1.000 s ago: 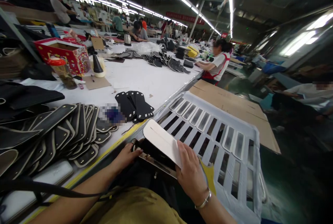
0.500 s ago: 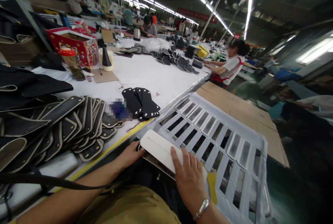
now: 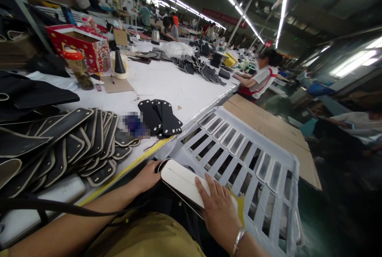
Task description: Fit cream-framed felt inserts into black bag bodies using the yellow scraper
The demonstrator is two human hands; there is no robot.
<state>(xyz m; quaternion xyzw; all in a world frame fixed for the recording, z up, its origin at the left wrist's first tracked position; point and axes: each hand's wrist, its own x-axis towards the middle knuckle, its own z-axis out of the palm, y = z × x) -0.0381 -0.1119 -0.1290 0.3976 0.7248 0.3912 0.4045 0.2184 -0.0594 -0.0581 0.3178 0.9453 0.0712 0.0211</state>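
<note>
head view: right hand [image 3: 219, 209] lies flat, fingers spread, pressing the white flap [image 3: 183, 180] down onto the dark piece under it, near edge of the table [image 3: 167, 86]. left hand [image 3: 147, 175] steadies the flap's left end, fingers curled at its edge, not really pinching. looks like the flap's folded shut on this one. big fan of black pieces [image 3: 74, 145] lies to the left, white crate [image 3: 247, 153] on the right.
</note>
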